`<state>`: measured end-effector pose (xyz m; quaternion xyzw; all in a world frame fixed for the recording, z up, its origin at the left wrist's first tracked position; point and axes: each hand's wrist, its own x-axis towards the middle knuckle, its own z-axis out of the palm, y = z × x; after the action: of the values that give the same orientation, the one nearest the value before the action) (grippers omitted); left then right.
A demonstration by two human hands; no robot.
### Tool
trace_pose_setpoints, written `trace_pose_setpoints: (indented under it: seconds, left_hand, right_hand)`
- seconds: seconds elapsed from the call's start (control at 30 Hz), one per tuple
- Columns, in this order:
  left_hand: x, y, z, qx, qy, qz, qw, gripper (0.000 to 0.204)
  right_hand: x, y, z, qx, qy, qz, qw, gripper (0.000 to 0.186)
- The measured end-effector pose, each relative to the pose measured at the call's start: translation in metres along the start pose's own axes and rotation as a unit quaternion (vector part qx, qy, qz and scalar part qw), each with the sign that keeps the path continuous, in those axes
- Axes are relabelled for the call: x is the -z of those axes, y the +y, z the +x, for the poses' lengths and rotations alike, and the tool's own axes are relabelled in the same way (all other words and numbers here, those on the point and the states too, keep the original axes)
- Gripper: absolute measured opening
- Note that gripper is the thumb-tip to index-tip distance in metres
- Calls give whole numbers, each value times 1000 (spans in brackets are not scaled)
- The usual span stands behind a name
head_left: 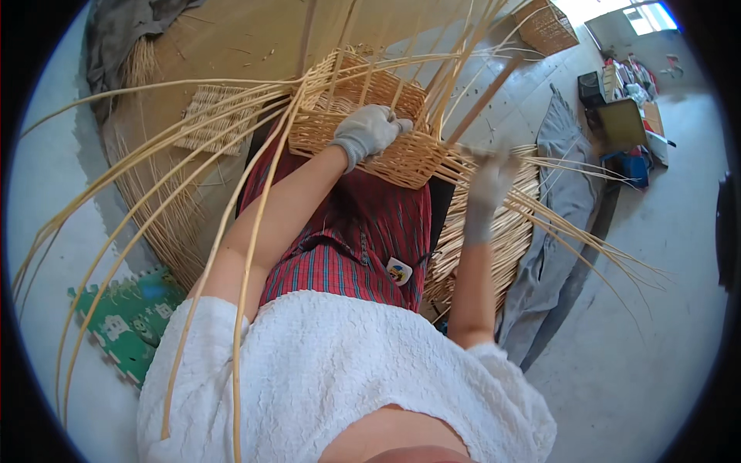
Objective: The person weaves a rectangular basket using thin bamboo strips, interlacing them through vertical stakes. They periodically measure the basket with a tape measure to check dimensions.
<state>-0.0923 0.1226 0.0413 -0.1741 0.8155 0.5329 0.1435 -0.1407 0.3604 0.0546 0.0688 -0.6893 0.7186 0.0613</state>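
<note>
Wicker basket lies lengthwise left to right, open side up.

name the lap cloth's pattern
The lap cloth is red with blue stripes, clearest in the head view.

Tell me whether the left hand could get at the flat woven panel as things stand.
Probably not straight away: the gloved left hand is holding the wicker basket, and long canes fan out in front of the woven panel.
</note>
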Motion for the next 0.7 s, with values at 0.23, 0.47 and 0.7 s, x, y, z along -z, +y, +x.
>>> trace_pose_setpoints:
  seconds: [0.23,0.47,0.7]
  left_hand:
    - [-7,-20,-18,-127,88,-124,980,27]
    - [43,-127,-82,-180,324,-421,828,23]
    - [58,-143,-132,-163,363,-151,905,20]
  right_hand:
    - [-35,-50,-73,-69,-150,-259,952,24]
    - [-78,0,2,-1,-222,-601,767,38]
    - [-124,-19,-111,152,-176,-324,917,38]
